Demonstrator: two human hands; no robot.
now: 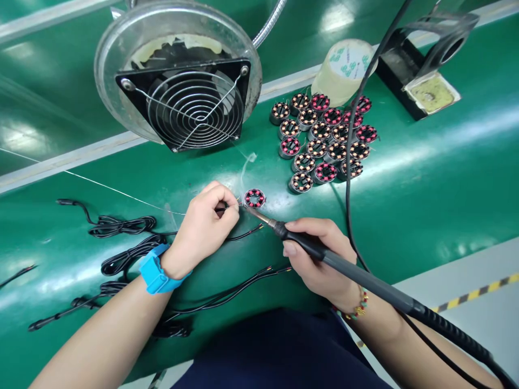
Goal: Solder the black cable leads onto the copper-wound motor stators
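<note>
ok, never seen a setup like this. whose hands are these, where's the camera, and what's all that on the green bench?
No machine here: these are one person's two bare hands, filmed by a single camera worn on their head, looking forward and down. The left hand, with a blue band at the wrist, pinches a thin wire beside a small wound coil ring. The right hand grips a soldering iron, its tip right by that ring. On the green bench lie a cluster of similar rings, a caged fan, a tape roll, the iron's stand and black cables.
</note>
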